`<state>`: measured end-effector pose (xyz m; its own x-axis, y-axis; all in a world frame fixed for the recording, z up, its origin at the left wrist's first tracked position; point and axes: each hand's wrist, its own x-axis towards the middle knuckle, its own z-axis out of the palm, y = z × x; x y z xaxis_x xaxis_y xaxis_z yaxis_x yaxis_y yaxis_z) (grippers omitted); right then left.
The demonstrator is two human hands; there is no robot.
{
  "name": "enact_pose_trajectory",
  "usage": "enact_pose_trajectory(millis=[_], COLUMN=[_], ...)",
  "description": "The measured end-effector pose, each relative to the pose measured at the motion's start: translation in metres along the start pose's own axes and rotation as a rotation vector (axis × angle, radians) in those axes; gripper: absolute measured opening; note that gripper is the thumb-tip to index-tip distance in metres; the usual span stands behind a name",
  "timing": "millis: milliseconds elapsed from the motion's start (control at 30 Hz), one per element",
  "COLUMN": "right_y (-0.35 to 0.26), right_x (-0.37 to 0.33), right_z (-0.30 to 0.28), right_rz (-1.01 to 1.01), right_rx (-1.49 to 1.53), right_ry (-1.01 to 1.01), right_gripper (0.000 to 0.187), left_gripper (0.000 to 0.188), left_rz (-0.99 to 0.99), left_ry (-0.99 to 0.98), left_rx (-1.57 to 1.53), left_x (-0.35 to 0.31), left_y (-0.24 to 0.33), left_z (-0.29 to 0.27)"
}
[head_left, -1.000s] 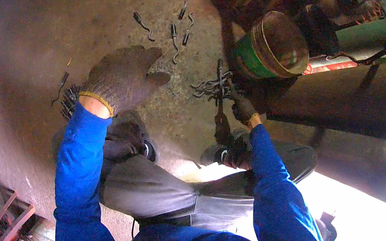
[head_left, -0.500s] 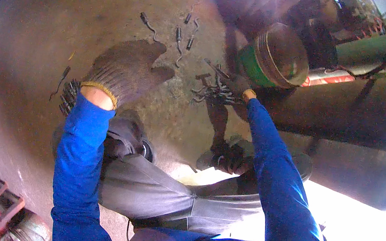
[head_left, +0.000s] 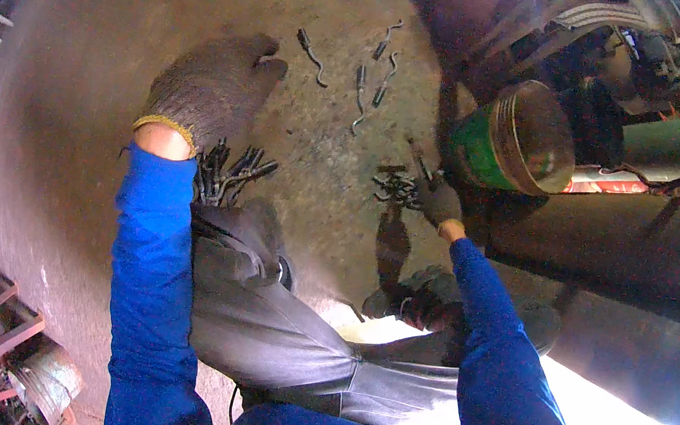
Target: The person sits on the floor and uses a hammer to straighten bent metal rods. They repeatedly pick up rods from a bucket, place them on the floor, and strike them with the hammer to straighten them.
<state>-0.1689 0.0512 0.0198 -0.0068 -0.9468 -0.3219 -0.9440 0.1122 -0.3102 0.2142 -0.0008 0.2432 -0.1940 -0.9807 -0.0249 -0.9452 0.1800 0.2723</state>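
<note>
My left hand (head_left: 211, 92), in a dark knitted glove with a yellow cuff, hovers over the floor at left, thumb apart from the fingers and nothing visible between them. Beside its wrist lies a bundle of dark metal rods with bent ends (head_left: 232, 173). My right hand (head_left: 439, 199), gloved as well, is closed round a dark bar-like tool (head_left: 420, 159) whose end sticks out forward; its full shape is hidden. Just left of that hand sits a small heap of similar bent metal pieces (head_left: 394, 187). Several wavy rods with thick dark ends (head_left: 361, 85) lie scattered farther off.
A green bucket (head_left: 498, 139) lies tilted at the right, by a large dark pipe-like cylinder (head_left: 615, 234). Machinery parts and hoses (head_left: 597, 18) crowd the far right. A reddish metal frame (head_left: 4, 344) and a pale can (head_left: 42, 384) stand at lower left.
The view has shifted, so the floor things appear farther right. My left hand has moved left and away, uncovering the right side of the rod bundle. My right hand stays by the small heap.
</note>
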Motion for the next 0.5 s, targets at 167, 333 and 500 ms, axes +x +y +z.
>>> enact_pose_trajectory(millis=[167, 333, 500], right_y=[-0.023, -0.028, -0.093], right_x=[-0.037, -0.045, 0.068], right_z=[0.070, 0.122, 0.129], right_rz=[-0.239, -0.221, -0.376], right_rx=[-0.037, -0.160, 0.071], right_ry=[-0.068, -0.306, 0.031], right_gripper=[0.047, 0.038, 0.033], left_gripper=[0.036, 0.030, 0.018], left_rz=[0.111, 0.155, 0.175], left_ry=[0.080, -0.176, -0.247], left_rx=[0.140, 0.082, -0.050], left_x=[-0.005, -0.018, -0.067], left_y=[-0.025, 0.021, 0.034], left_z=[0.015, 0.033, 0.064])
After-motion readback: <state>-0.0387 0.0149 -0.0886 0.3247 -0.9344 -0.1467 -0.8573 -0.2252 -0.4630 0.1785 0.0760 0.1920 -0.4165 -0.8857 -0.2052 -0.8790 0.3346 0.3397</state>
